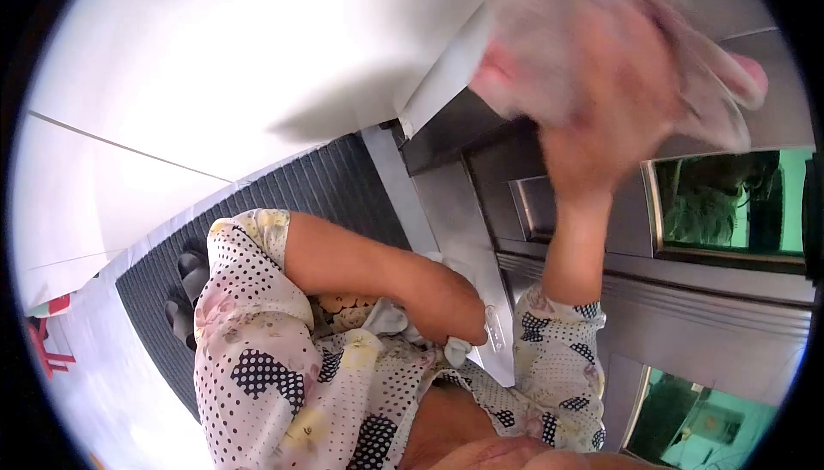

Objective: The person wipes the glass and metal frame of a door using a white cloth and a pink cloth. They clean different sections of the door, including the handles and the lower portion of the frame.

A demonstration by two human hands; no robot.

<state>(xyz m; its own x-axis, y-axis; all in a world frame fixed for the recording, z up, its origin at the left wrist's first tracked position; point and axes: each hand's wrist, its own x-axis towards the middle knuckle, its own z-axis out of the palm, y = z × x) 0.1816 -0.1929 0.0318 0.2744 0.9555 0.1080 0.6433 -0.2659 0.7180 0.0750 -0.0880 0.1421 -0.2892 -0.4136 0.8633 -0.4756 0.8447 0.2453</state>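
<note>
Obscured: we find the right hand (618,84) and its pink-and-white cloth (528,71) blurred, the fingers mostly lost. The left hand (455,311) turns its fingers from view; beside it, a clear, shiny item (492,337) we cannot identify. A red object (53,354) is cut by the dark rim of the view.

Edges and room: a dark panelled door (661,290) with green-reflecting panes (794,200) at right; a white surface (215,58) at upper left; a ribbed mat (330,182) between, dark footwear (193,277) on it. We note open room left of the raised cloth.

Grip: right, closed on the cloth, raised before the door; contact with the door we cannot tell. Left, low before the patterned shirt (257,333), at a pale cloth (386,320); its closure we cannot tell.
</note>
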